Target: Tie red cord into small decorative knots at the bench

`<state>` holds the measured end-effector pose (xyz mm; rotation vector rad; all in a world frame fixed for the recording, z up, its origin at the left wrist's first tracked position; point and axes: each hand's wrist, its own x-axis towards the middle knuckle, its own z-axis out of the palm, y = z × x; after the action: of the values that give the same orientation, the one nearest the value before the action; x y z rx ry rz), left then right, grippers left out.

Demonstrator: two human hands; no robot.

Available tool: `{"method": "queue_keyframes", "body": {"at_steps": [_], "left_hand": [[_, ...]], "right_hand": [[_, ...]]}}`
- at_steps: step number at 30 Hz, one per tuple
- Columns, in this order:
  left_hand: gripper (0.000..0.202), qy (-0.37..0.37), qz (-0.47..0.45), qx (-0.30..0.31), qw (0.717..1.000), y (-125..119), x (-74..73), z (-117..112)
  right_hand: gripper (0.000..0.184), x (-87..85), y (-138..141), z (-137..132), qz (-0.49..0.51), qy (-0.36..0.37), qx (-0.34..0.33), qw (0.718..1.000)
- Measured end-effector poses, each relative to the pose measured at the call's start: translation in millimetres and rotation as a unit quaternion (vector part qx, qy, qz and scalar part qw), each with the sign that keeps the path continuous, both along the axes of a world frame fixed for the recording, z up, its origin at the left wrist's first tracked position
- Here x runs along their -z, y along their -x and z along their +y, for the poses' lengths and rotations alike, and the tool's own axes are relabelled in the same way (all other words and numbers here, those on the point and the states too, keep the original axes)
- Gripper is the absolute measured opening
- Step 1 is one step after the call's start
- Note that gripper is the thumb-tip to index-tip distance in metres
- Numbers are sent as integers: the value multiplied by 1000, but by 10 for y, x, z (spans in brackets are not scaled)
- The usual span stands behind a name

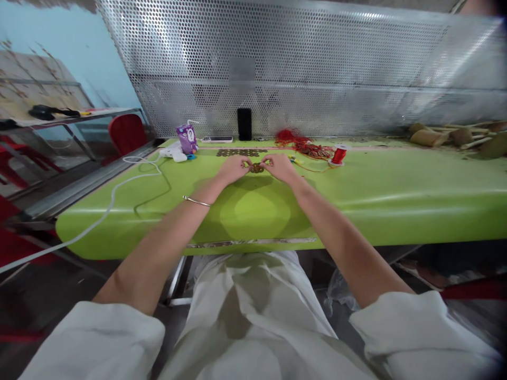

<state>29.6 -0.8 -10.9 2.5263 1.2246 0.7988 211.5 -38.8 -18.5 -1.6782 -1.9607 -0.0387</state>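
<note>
Both hands meet at the middle of the green surface point(356, 195), towards its far side. The left hand point(234, 168) and right hand point(282, 167) pinch a small brown round piece point(256, 168) between them, fingertips closed on it from either side. The piece sits just above or on the surface; I cannot tell which. It is too small to tell what it is made of. There is a thin metal bangle point(197, 201) on the left wrist.

Just behind the hands is a row of dark flat discs point(241, 152) laid on the surface. Right of the hands is a red thread spool point(339, 155), upright, with a red thread tangle point(295, 139) behind it. A black phone point(244, 124) stands against the perforated metal panel point(317, 63) at the back. A white remote-like bar point(217, 139) lies left of the phone, and a purple carton point(187, 138) with a straw stands further left. A white cable point(113, 198) runs off the left edge. Wooden pieces point(439, 137) are piled far right. A red chair point(127, 132) is beyond the left end.
</note>
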Motion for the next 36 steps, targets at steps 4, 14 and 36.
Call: {"method": "queue_keyframes", "body": {"at_steps": [4,14,36], "left_hand": [[13,12,-83,9,996,-3,-12,-21],[24,60,-81,36,994,29,59,100],[18,61,-3,58,996,-5,98,101]], "right_hand": [[24,13,-5,26,8,-11,-16,1000],[20,25,4,42,78,-12,-13,997],[20,32,8,50,111,-13,-14,994]]}}
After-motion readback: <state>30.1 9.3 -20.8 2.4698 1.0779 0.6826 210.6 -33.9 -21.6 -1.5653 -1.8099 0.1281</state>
